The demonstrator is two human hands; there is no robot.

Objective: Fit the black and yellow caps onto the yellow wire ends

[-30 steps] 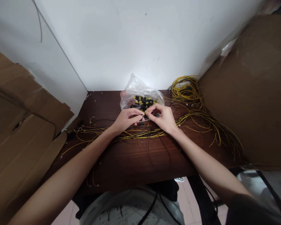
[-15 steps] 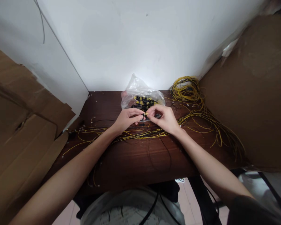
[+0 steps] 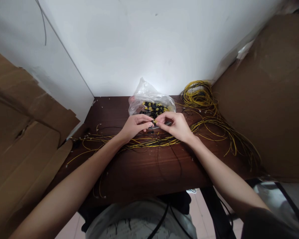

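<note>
Thumb and fingers of my left hand (image 3: 136, 126) pinch a small black part (image 3: 152, 122). Facing it, my right hand (image 3: 174, 125) pinches a small yellow piece (image 3: 155, 121), and the two pieces meet or nearly touch between my fingertips. Their exact kind is too small to make out. Just behind my hands lies a clear plastic bag (image 3: 146, 91) with its mouth toward me, holding many small black and yellow parts (image 3: 154, 108). A loose black piece (image 3: 150, 132) rests on the table below my fingertips.
Yellow and black wires (image 3: 161, 142) run across the brown table (image 3: 139, 169) under my wrists. A coil of wire (image 3: 196, 94) sits at the back right. Cardboard stands at the left (image 3: 20, 132) and right (image 3: 266, 99), with a white wall (image 3: 149, 43) behind.
My hands stay in nearly the same place. Less of the yellow piece shows between my fingertips than before; the bag and wires have not moved.
</note>
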